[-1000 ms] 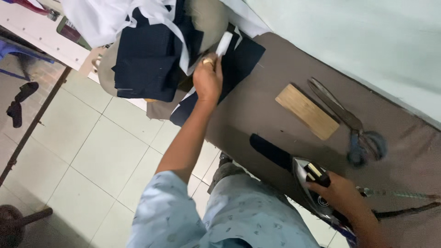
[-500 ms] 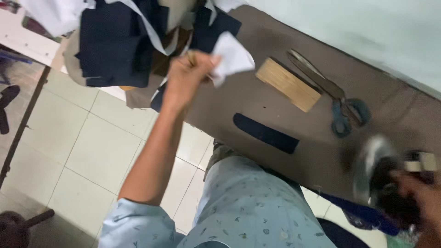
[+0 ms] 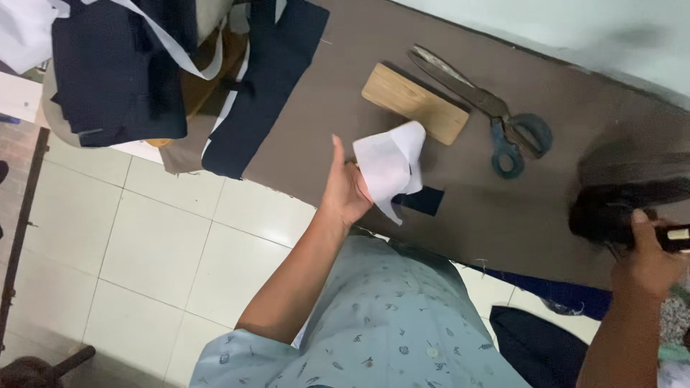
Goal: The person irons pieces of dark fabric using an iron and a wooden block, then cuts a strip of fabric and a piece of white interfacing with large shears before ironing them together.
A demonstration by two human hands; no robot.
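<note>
Holding white piece (image 3: 392, 167) at table edge (image 3: 460, 248); left hand (image 3: 345, 190).

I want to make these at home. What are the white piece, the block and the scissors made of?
The white piece in the left hand looks like thin cloth or paper, matte; it curls and folds softly. The block looks like bare wood: pale tan, faintly grained. The scissors look like dull, dark metal with bluish handle loops.
</note>
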